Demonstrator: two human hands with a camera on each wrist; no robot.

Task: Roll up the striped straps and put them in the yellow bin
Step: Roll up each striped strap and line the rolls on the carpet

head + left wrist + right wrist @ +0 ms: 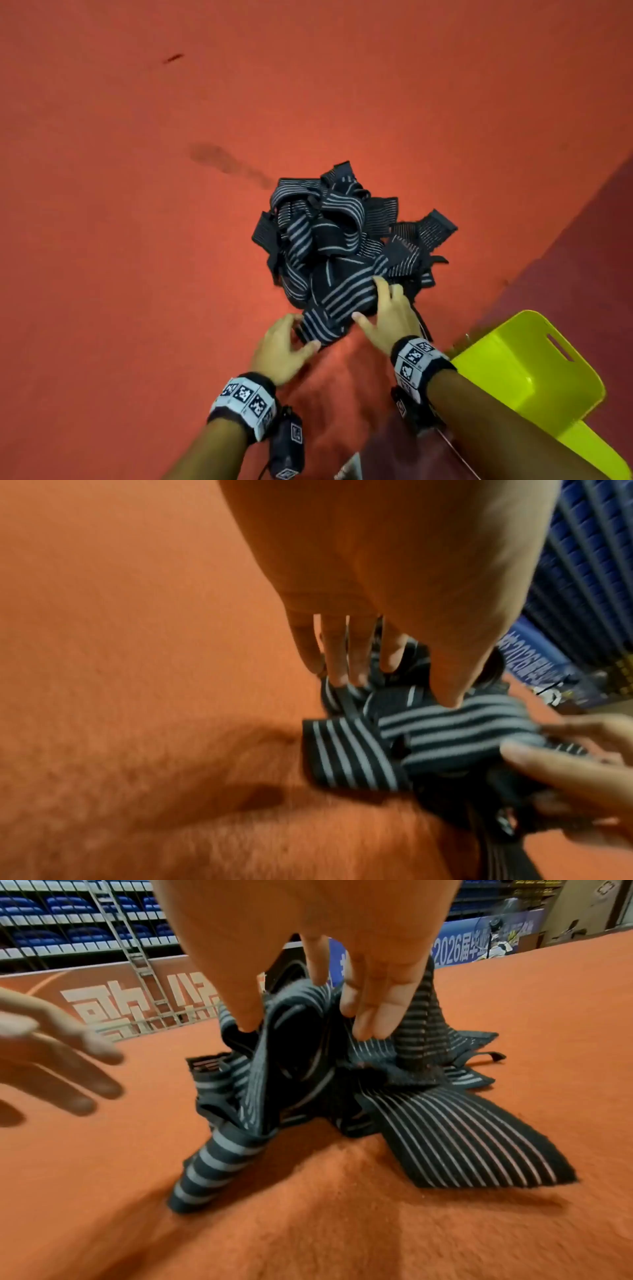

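A tangled pile of black straps with grey stripes (339, 240) lies on the orange carpet. My right hand (371, 301) reaches into its near side, thumb and fingers pinching a broad striped strap (301, 1053) that rises toward the palm. My left hand (301, 334) hovers at the loose strap end (320, 327) with straight, spread fingers and grips nothing. In the left wrist view its fingertips (342, 669) hang just above the straps. The yellow bin (534, 377) stands at lower right, beside my right forearm, tilted open toward me, with nothing showing inside.
Orange carpet (171, 240) spreads wide to the left and beyond the pile, with a dark stain (222, 161). A darker red strip (582, 246) runs along the right. Banner boards (120, 1001) and blue seating rows (68, 920) stand far behind.
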